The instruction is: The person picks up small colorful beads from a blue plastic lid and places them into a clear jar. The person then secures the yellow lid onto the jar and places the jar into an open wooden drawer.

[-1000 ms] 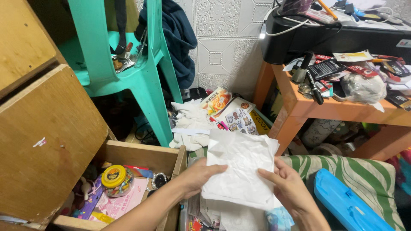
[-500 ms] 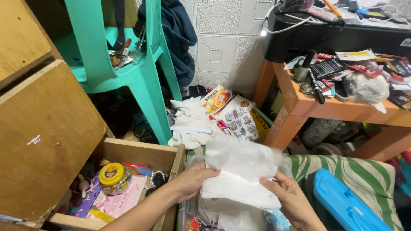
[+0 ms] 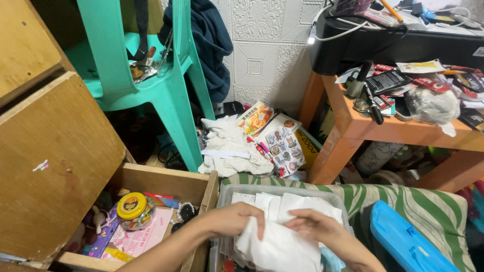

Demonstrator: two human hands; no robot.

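White crumpled paper sheets (image 3: 275, 247) sit low over the clear plastic bin (image 3: 282, 190), left hand (image 3: 234, 220) closed on the left edge, right hand (image 3: 315, 226) curled over the top; best to keep both hands flat on the stack and the edges squared so it seats inside the walls. Bin holds more white folded sheets. Open wooden drawer (image 3: 166, 184) beside it holds 1 yellow-lidded jar (image 3: 132, 210), pink paper and small clutter.

A white embossed tile wall (image 3: 262, 55) backs a teal plastic chair (image 3: 151, 85) and an orange table (image 3: 383, 131), its top cluttered. A wooden cabinet (image 3: 50, 166) fills the left, its bottom drawer (image 3: 166, 184) open beside striped green fabric (image 3: 418, 201).
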